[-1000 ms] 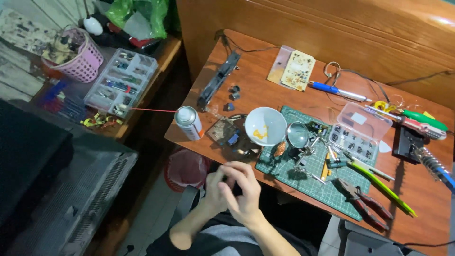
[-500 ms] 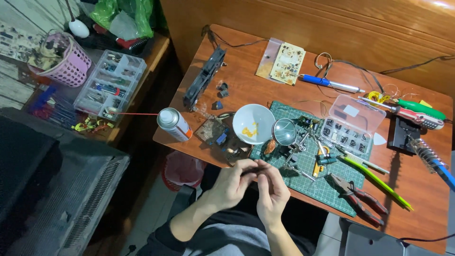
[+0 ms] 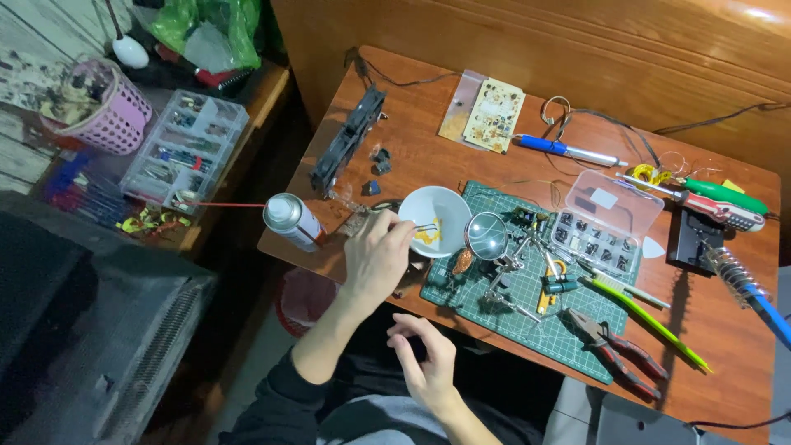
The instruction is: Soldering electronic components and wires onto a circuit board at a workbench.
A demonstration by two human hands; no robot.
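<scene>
My left hand (image 3: 375, 257) reaches over the table's front edge to a white bowl (image 3: 450, 196). It pinches thin metal tweezers (image 3: 425, 226) whose tips lie inside the bowl beside a small yellow piece (image 3: 427, 238). My right hand (image 3: 426, 364) hovers lower, over my lap, with its fingers loosely curled; I cannot tell whether anything small sits in them. A spray can (image 3: 292, 221) with a red straw lies just left of the left hand. A magnifier on a clip stand (image 3: 487, 236) stands right of the bowl.
A green cutting mat (image 3: 535, 338) carries small parts and red-handled pliers (image 3: 615, 353). A clear parts box (image 3: 607, 217), a circuit board (image 3: 493, 115), screwdrivers (image 3: 718, 198) and a soldering iron stand (image 3: 732, 270) lie further back. A parts organiser (image 3: 185, 148) and a pink basket (image 3: 109, 115) sit on the side shelf.
Both hands were together over my lap. The left hand has since moved up and forward to the white bowl with the tweezers, while the right hand stayed low.
</scene>
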